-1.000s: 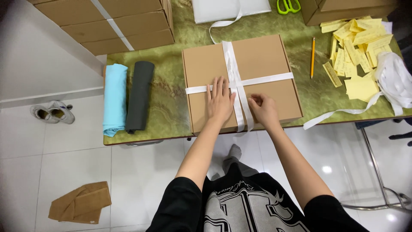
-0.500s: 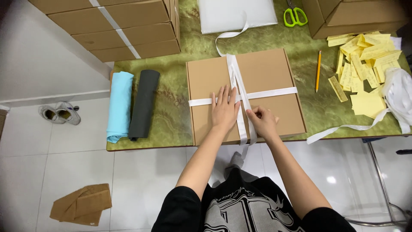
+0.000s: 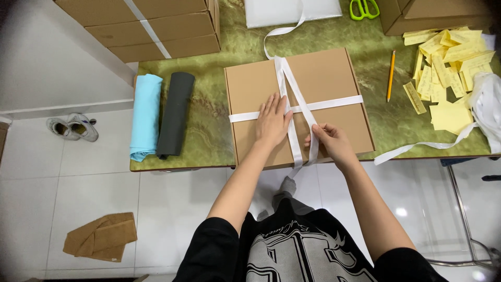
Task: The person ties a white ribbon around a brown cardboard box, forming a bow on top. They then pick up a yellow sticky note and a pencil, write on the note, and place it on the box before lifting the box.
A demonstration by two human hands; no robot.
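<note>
The green counter (image 3: 209, 120) carries a flat brown box (image 3: 297, 104) at its near edge, crossed by white ribbon (image 3: 334, 103). Compared with a moment ago, the box sits in the same spot, the left hand (image 3: 272, 121) has stayed flat on the lid beside the crossing, and the right hand (image 3: 330, 141) has drawn its ribbon strand nearer the box's near edge, so the wrap looks snugger. The left hand lies open, fingers spread, pressing the band; the right hand is pinched on the ribbon. Two rolled cloths (image 3: 159, 115) lie toward the left edge, yellow slips (image 3: 449, 62) and a pencil (image 3: 390, 75) toward the right.
</note>
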